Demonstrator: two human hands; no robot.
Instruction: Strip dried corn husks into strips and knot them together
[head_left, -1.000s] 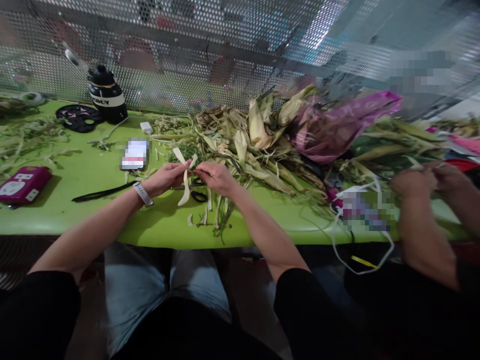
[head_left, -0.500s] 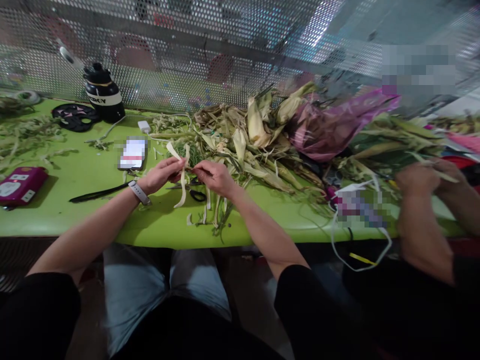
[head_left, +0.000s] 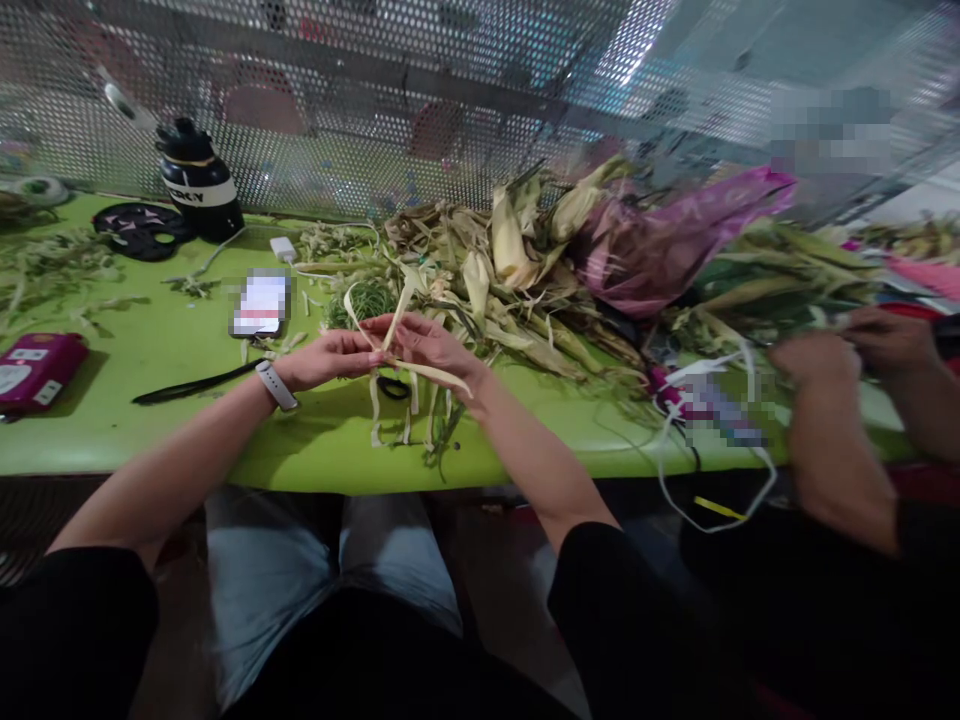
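Pale corn husk strips [head_left: 442, 378] cross each other between my hands and point out several ways. My left hand [head_left: 334, 358], with a watch [head_left: 276, 385] at the wrist, pinches them where they meet. My right hand [head_left: 431, 348] is closed against the same crossing from the other side, its fingers partly hidden behind the strips. Below the hands, a black scissors handle [head_left: 394, 387] shows on the green table [head_left: 315, 440], near a few loose strips. Just behind the hands sits a bundle of thin green strands [head_left: 367, 300].
A heap of dried corn husks [head_left: 555, 335] and a pink plastic bag [head_left: 637, 260] fill the middle. Leftward are a phone [head_left: 260, 302], a black strap [head_left: 195, 385], a dark bottle [head_left: 199, 185] and a magenta box [head_left: 43, 372]. Another person's hands [head_left: 817, 358] work at the right.
My right hand has turned and moved in against my left hand. The strips now splay differently, with one lying to the right over my right wrist.
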